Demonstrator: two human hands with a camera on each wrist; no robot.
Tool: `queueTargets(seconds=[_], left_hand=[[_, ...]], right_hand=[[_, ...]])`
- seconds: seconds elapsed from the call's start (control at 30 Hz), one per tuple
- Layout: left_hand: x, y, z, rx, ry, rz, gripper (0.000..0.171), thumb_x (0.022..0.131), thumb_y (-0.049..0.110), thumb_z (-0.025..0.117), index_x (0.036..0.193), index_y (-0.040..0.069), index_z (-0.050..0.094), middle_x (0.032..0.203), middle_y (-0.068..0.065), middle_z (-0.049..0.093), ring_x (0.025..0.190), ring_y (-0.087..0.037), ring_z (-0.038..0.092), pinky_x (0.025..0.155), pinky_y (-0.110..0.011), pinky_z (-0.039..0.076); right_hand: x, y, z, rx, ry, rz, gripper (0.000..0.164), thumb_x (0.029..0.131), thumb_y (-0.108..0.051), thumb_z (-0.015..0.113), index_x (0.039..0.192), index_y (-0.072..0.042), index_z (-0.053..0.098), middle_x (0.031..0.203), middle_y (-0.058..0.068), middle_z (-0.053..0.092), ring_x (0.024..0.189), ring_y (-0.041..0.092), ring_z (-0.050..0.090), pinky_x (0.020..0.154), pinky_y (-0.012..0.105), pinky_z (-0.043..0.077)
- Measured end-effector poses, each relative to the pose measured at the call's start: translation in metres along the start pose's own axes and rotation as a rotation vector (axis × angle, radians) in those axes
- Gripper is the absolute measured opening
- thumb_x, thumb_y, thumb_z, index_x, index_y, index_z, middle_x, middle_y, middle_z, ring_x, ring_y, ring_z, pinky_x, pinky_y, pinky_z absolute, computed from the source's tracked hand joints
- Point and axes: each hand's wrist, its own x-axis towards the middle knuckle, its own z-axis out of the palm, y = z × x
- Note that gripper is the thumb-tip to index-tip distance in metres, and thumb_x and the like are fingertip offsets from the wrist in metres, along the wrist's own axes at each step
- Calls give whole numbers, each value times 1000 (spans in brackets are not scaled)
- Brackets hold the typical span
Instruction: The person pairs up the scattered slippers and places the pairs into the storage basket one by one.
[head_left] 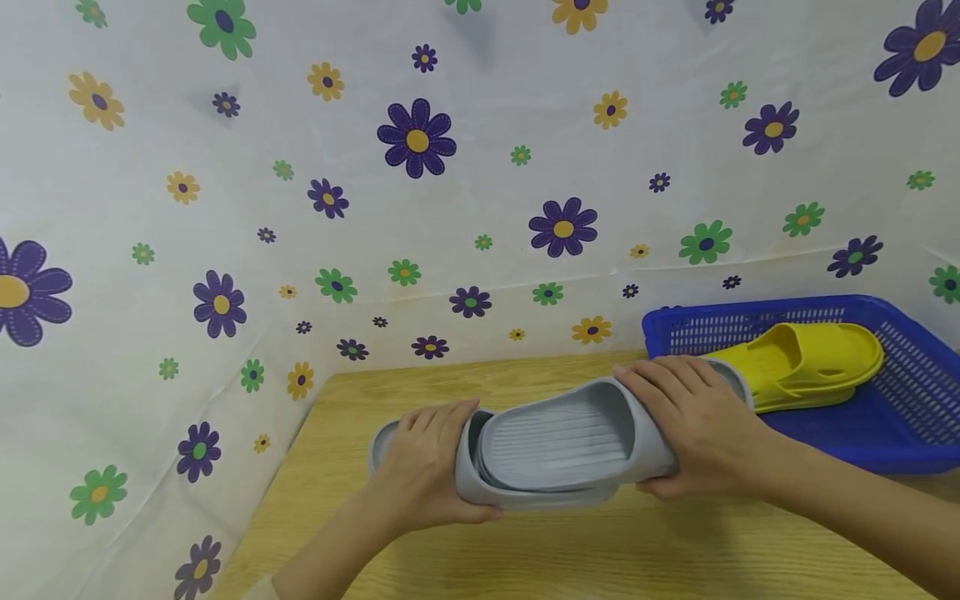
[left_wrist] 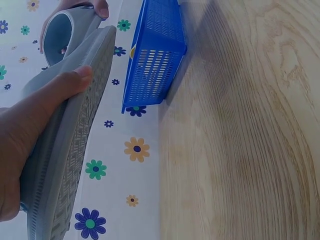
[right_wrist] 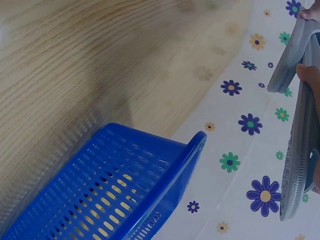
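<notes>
My left hand (head_left: 420, 467) grips a grey slipper (head_left: 474, 482) around its strap end, thumb underneath. My right hand (head_left: 701, 429) holds another grey slipper (head_left: 558, 442) by its strap, its ribbed footbed turned upward. The two slippers overlap heel over heel above the table, toes pointing outward. In the left wrist view the left thumb presses the edge of the near slipper (left_wrist: 75, 135), whose patterned sole shows. Along the right wrist view's right edge, part of a slipper (right_wrist: 297, 145) appears, with the right thumb on it.
A blue perforated basket (head_left: 757, 310) stands at the right of the wooden table (head_left: 360, 550), holding yellow slippers (head_left: 836, 358). The right hand's slipper reaches in front of the basket's left side. Flower-printed white cloth (head_left: 495, 183) hangs behind and to the left.
</notes>
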Motion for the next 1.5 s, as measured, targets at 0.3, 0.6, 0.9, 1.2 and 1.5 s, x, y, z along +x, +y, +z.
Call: queueTargets(seconds=[0.3,0.6,0.9,1.2,1.5], left_hand=[[3,3,1,13,-4,-3,119,46,76,75,132,0,45,120,-12,60,104,-27,60,83,-44,50],[6,7,1,16,-19,-14,119,46,77,74,133,0,44,121,-12,60,105,-26,59,84,-43,50],[6,8,6,39,15,5,119,45,77,74,131,-1,47,119,-12,60,104,-26,59,83,-43,49],[3,8,11,20,36,27,118,43,76,75,130,0,48,118,-11,60,102,-24,59,82,-42,49],[-2,7,14,-23,49,28,119,42,75,77,130,-1,48,118,-11,60,102,-25,59,84,-43,49]], right_hand=[[4,-4,7,5,28,-2,114,39,-59,83,129,1,49,118,16,57,102,34,53,87,51,43],[8,-10,10,23,12,11,113,40,-61,83,129,0,48,117,15,56,105,33,52,89,50,42],[12,-14,15,22,53,-3,116,36,-59,85,129,0,49,117,16,57,102,34,54,87,52,43],[4,-14,4,5,-118,19,130,39,-71,82,139,-2,38,129,19,51,115,35,49,98,53,36],[-13,1,-10,35,-237,47,135,39,-70,83,145,-6,31,138,16,43,121,33,42,96,53,35]])
